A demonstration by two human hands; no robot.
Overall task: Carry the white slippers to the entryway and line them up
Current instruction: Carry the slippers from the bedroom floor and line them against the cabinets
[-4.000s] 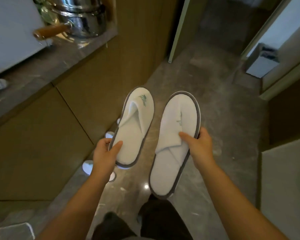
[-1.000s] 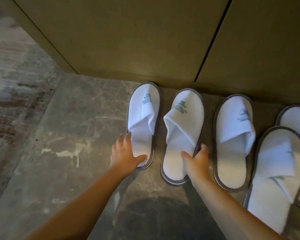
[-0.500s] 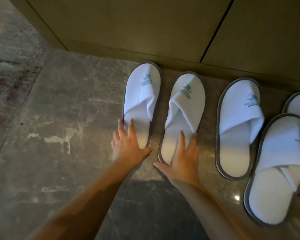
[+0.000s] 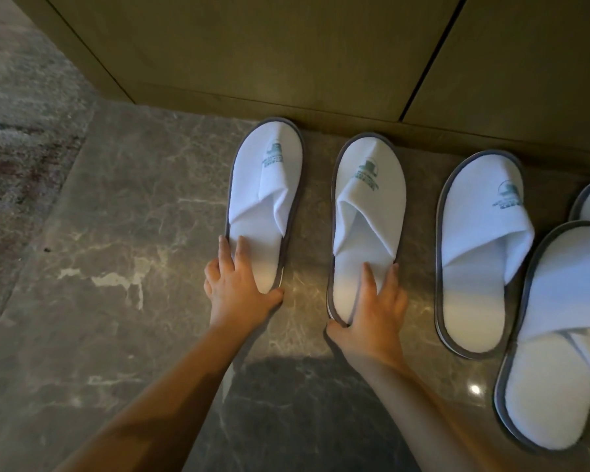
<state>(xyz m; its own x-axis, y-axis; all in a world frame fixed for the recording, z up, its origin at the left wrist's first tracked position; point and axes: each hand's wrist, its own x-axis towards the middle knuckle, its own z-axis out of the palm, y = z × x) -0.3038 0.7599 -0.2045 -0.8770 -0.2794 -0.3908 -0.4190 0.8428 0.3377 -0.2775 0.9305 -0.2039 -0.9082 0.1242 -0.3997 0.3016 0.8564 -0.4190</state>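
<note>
Head cam: pair's down, toes to the cabinet panel.
Left hand & right hand flat, fingers straight, no grip, prob squaring left slipper w/ right slipper.

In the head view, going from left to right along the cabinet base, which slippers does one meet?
Slipper under the left hand → slipper under the right hand → third slipper. The two at the right edge overlap, so their order is unclear.
</note>
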